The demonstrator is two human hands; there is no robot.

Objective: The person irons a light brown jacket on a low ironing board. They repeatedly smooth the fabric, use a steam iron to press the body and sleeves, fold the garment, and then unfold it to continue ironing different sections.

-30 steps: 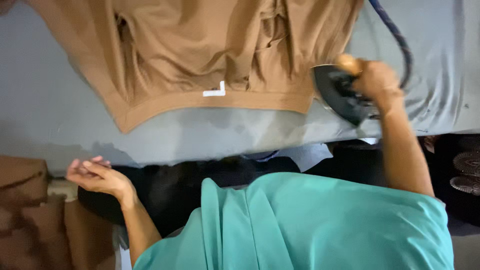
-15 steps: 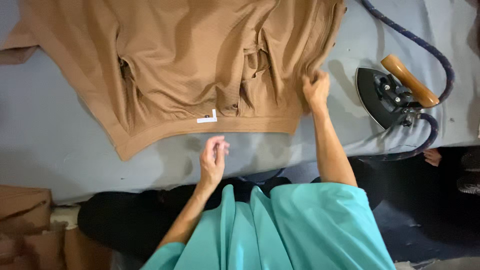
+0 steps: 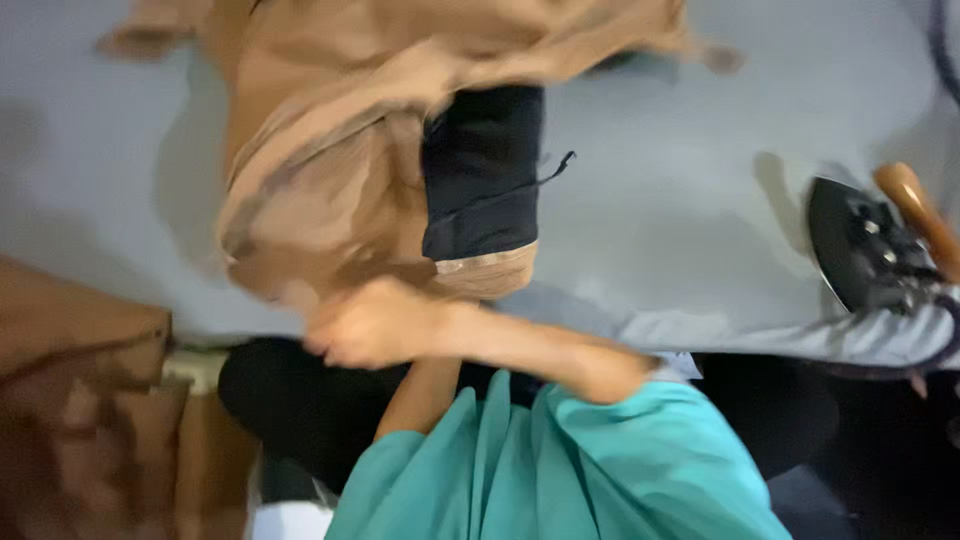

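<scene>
Garment (image 3: 330, 190) blurred; hands (image 3: 365, 325) overlap at hem.

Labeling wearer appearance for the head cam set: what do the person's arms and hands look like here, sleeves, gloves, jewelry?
Both arms are bare from the elbow down; no gloves. The right hand shows no ring or watch, though motion blur hides fine detail. The left hand is hidden behind it; only its forearm shows. A loose teal garment covers the torso.
</scene>
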